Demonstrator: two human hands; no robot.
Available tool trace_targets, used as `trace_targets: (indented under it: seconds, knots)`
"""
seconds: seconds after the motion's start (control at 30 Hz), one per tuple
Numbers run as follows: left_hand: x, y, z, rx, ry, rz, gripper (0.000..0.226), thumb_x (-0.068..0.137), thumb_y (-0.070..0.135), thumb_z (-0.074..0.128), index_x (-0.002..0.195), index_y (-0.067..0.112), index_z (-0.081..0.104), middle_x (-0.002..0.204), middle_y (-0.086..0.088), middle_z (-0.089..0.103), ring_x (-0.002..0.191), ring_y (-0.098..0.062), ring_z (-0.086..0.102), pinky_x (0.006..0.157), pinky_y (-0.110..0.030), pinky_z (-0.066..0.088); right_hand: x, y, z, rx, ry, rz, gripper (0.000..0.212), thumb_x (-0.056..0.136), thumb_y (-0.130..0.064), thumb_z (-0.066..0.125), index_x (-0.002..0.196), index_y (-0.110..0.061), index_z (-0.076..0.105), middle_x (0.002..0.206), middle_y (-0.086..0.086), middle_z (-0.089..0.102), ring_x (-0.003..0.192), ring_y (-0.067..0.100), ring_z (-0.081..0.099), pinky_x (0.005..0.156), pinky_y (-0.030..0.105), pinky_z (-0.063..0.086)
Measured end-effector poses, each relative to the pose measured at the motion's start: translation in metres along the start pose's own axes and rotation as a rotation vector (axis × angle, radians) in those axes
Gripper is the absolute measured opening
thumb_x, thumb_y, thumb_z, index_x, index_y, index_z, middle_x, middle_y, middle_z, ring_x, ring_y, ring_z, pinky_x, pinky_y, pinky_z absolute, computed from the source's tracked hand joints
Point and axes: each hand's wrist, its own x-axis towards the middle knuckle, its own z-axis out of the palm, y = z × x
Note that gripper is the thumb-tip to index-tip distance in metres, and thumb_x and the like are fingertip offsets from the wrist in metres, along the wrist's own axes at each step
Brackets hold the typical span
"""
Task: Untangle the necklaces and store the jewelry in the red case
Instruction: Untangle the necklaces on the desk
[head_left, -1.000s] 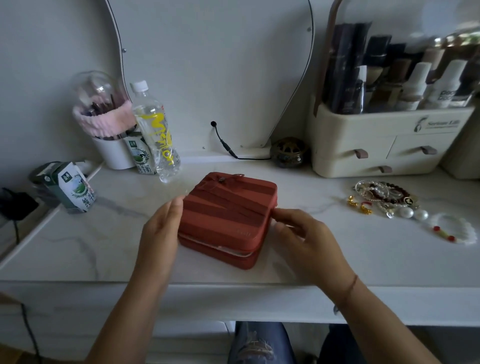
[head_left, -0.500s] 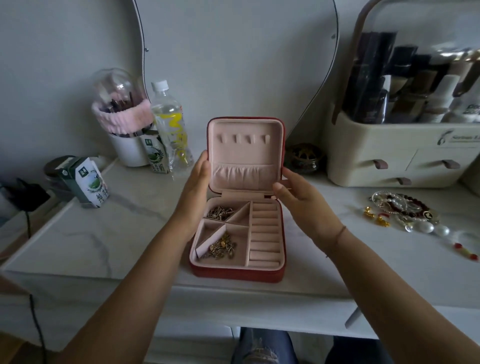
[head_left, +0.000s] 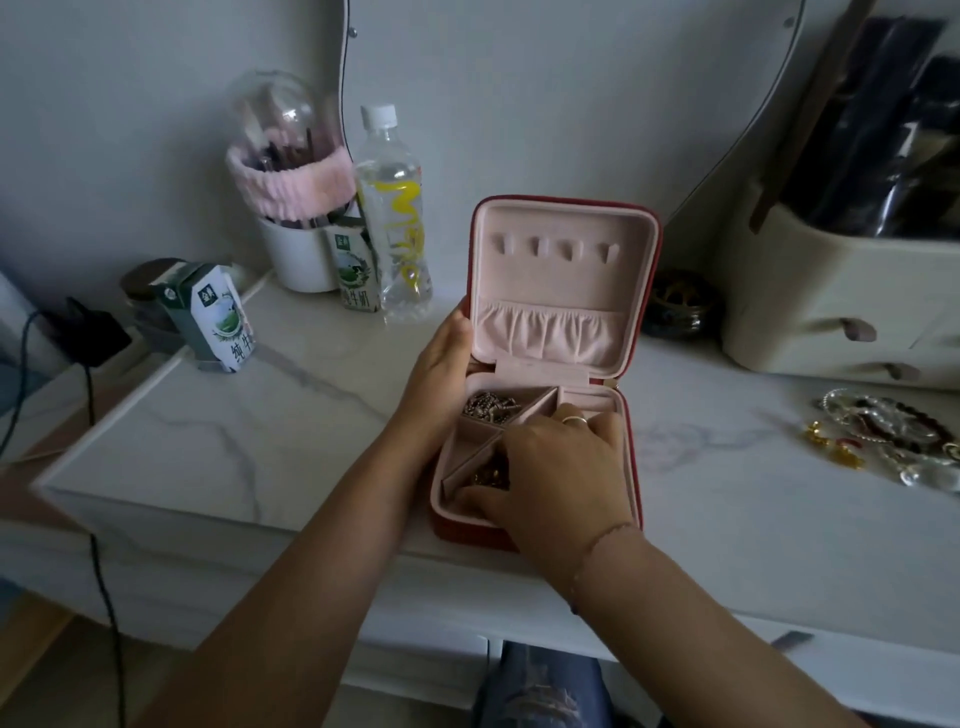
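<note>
While the left hand (head_left: 441, 358) lies with fingers fairly straight against the left wall of the red case (head_left: 561, 270) near the hinge (looks like steadying, not gripping), the right hand (head_left: 550, 467) is down inside the open base, back of hand to camera. Key relation: the gold tangle (head_left: 491, 473) sits in the lower-left triangular compartment, just left of and partly under the right hand, in the gap between thumb and forefinger. Fingers curve downward, but contact is hidden, so I cannot tell if they pinch the chain or only hover over it. The silver tangle (head_left: 488, 405) is in the upper-left compartment, just beyond the right hand toward the upright lid, and close to the left hand. Both are bunched clumps with no clear long axis. The loose jewelry pile (head_left: 893, 436) lies on the marble tabletop (head_left: 260, 441), well apart from the case on the right-hand side. Judgement: of the 2 hands the right is nearer the gold tangle, so it likely lifts that straight up and out.
</note>
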Motion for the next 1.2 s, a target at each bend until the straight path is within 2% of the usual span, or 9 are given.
trace_targets:
  seconds: [0.2, 0.4, 0.5, 0.63, 0.7, 0.77, 0.87, 1.0, 1.2]
  knots:
    - [-0.004, 0.007, 0.001, 0.071, 0.023, 0.009, 0.041, 0.105, 0.018, 0.032, 0.145, 0.013, 0.038, 0.129, 0.007, 0.046, 0.114, -0.003, 0.044, 0.063, 0.001, 0.042, 0.004, -0.001, 0.001, -0.062, 0.021, 0.001, 0.031, 0.082, -0.053, 0.057, 0.09, -0.023, 0.062, 0.097, -0.001, 0.065, 0.1, 0.023, 0.053, 0.086, 0.038, 0.017]
    - [-0.003, 0.004, -0.002, 0.172, 0.037, -0.017, 0.038, 0.104, 0.016, 0.038, 0.142, 0.015, 0.045, 0.122, 0.009, 0.051, 0.109, -0.002, 0.047, 0.066, 0.005, 0.036, 0.006, 0.001, 0.007, -0.07, 0.026, -0.002, 0.022, 0.089, -0.039, 0.049, 0.096, -0.026, 0.066, 0.098, -0.004, 0.066, 0.102, 0.02, 0.053, 0.088, 0.036, 0.02]
    - [-0.001, 0.0, -0.004, 0.233, -0.003, -0.059, 0.033, 0.101, 0.02, 0.046, 0.133, 0.016, 0.052, 0.114, 0.004, 0.06, 0.103, -0.007, 0.054, 0.08, -0.009, 0.042, 0.005, 0.006, 0.007, 0.006, 0.024, -0.028, 0.021, 0.089, -0.039, 0.051, 0.097, -0.028, 0.067, 0.098, -0.005, 0.067, 0.098, 0.018, 0.058, 0.093, 0.036, 0.029]
    - [-0.001, -0.003, -0.008, 0.288, -0.043, -0.09, 0.045, 0.078, 0.029, 0.057, 0.123, 0.022, 0.056, 0.108, 0.002, 0.068, 0.101, -0.015, 0.063, 0.092, -0.029, 0.047, -0.002, 0.017, 0.006, 0.408, 0.084, -0.06, 0.007, 0.083, -0.029, 0.066, 0.086, -0.029, 0.072, 0.079, -0.01, 0.07, 0.076, 0.007, 0.063, 0.079, 0.026, 0.048]
    - [0.0, -0.003, -0.01, 0.297, -0.045, -0.091, 0.05, 0.078, 0.024, 0.057, 0.128, 0.021, 0.056, 0.114, -0.002, 0.068, 0.107, -0.017, 0.063, 0.098, -0.033, 0.048, -0.003, 0.024, 0.003, 0.618, 0.055, -0.007, 0.004, 0.081, -0.024, 0.07, 0.084, -0.024, 0.073, 0.071, -0.011, 0.069, 0.067, 0.001, 0.063, 0.065, 0.013, 0.046]
    - [0.0, -0.003, -0.012, 0.297, -0.043, -0.086, 0.045, 0.084, 0.016, 0.059, 0.129, 0.018, 0.056, 0.114, -0.003, 0.068, 0.107, -0.017, 0.064, 0.099, -0.036, 0.049, -0.002, 0.032, -0.007, 0.895, 0.047, 0.071, 0.005, 0.081, -0.017, 0.071, 0.084, -0.013, 0.073, 0.071, -0.004, 0.071, 0.065, 0.004, 0.065, 0.062, 0.012, 0.048]
    - [0.002, -0.003, -0.012, 0.304, -0.041, -0.068, 0.04, 0.088, 0.006, 0.06, 0.128, 0.013, 0.059, 0.112, -0.005, 0.069, 0.103, -0.017, 0.066, 0.091, -0.03, 0.051, -0.002, 0.045, -0.025, 1.348, 0.019, 0.163, 0.018, 0.075, -0.017, 0.067, 0.083, -0.002, 0.071, 0.069, 0.004, 0.067, 0.061, 0.009, 0.059, 0.06, 0.014, 0.047]
    - [0.003, -0.003, -0.013, 0.286, 0.003, -0.048, 0.028, 0.091, 0.001, 0.056, 0.116, 0.014, 0.063, 0.102, -0.001, 0.069, 0.088, -0.01, 0.065, 0.083, -0.023, 0.05, 0.001, 0.067, -0.042, 1.78, -0.007, 0.203, 0.014, 0.071, -0.025, 0.066, 0.071, -0.013, 0.07, 0.064, 0.001, 0.058, 0.059, 0.008, 0.051, 0.061, 0.017, 0.047]
    - [0.001, 0.006, -0.014, 0.169, 0.07, -0.08, 0.012, 0.097, 0.002, 0.05, 0.101, 0.004, 0.062, 0.085, -0.002, 0.065, 0.071, -0.006, 0.065, 0.059, -0.009, 0.048, 0.002, 0.094, -0.06, 1.906, 0.102, 0.29, 0.018, 0.08, -0.02, 0.056, 0.065, -0.016, 0.067, 0.06, -0.001, 0.057, 0.056, 0.006, 0.051, 0.059, 0.015, 0.049]
